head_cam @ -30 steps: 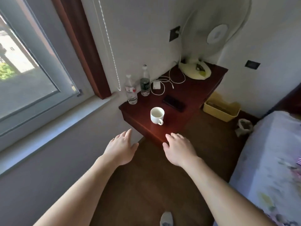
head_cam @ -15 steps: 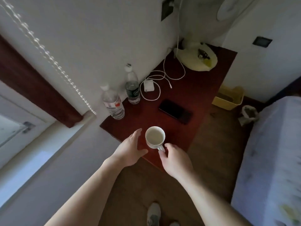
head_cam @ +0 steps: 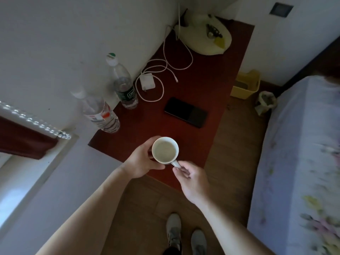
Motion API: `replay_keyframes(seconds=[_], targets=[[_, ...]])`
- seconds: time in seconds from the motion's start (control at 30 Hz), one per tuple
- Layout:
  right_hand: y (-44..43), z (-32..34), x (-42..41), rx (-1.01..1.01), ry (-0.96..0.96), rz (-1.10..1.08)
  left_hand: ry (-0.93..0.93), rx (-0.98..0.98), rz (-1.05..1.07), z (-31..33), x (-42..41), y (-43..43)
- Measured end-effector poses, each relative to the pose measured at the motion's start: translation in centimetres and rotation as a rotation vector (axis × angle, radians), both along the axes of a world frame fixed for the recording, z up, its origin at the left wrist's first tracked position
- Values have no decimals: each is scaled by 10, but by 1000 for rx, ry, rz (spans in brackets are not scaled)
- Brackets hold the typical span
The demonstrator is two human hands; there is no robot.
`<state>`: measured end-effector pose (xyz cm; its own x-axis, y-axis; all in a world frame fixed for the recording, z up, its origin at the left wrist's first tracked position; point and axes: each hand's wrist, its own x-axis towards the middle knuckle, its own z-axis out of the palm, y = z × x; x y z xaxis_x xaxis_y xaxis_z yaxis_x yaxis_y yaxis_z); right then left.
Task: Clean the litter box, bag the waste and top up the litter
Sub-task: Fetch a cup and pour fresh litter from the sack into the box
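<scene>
A white mug (head_cam: 165,150) stands near the front edge of the dark red table (head_cam: 206,89). My left hand (head_cam: 140,161) curls around the mug's left side. My right hand (head_cam: 193,179) pinches the mug's handle at its lower right. A yellow litter box (head_cam: 245,86) sits on the wooden floor beyond the table's right side, against the wall. Next to it a small open bag (head_cam: 265,103) holds grey material.
On the table are two plastic water bottles (head_cam: 103,111), a white charger with coiled cable (head_cam: 147,82), a black phone (head_cam: 185,112) and a fan's base (head_cam: 206,37). A bed with a pale floral cover (head_cam: 301,153) fills the right. My shoes (head_cam: 173,229) stand on the floor.
I have stepped closer to the table and the view has tilted down. Both hands moved forward from the table's edge and took hold of the mug.
</scene>
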<state>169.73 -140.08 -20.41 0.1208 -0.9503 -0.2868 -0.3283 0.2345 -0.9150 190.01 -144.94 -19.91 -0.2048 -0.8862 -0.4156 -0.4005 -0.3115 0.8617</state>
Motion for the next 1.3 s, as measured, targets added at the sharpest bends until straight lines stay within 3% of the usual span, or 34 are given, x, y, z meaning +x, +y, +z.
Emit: replay_keyframes(seconds=[0.4,0.7,0.9,1.3], targets=[[3,94,-88,-151,-133,-72,57,-229,23,104,-86,9],[6,153,-238,-308,-39,-94,58,-328,-41,165,-232,9],[-4,180,-342,-310,-65,-113,61,-401,-97,192,-336,-3],[-119,183,-453,-244,-155,-240,97,-410,-226,198,-443,-129]])
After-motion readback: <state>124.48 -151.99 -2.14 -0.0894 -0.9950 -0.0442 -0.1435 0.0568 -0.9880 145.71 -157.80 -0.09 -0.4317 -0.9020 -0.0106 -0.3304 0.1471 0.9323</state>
